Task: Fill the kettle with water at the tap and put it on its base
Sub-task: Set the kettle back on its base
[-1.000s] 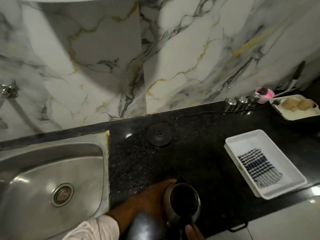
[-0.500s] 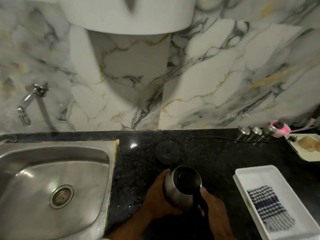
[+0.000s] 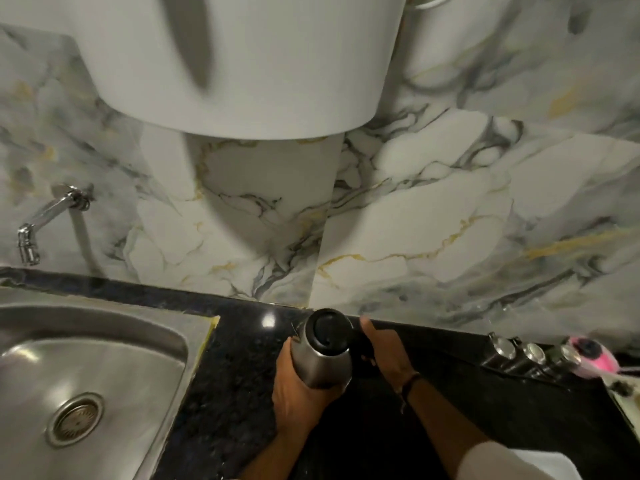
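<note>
The kettle [image 3: 323,348] stands upright on the black counter [image 3: 239,375], close to the marble wall, its lid down. The left hand [image 3: 298,393] wraps the steel body in a firm grip; the right hand [image 3: 384,348], fingers loosely spread, rests at the dark handle side, and whether it clasps the handle I cannot tell. The base is hidden, probably beneath the kettle. The tap [image 3: 45,220] and sink [image 3: 104,358] lie well off to the left, nearer the left hand

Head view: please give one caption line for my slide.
Both hands hold a steel kettle over the black counter, beside the sink.
</note>
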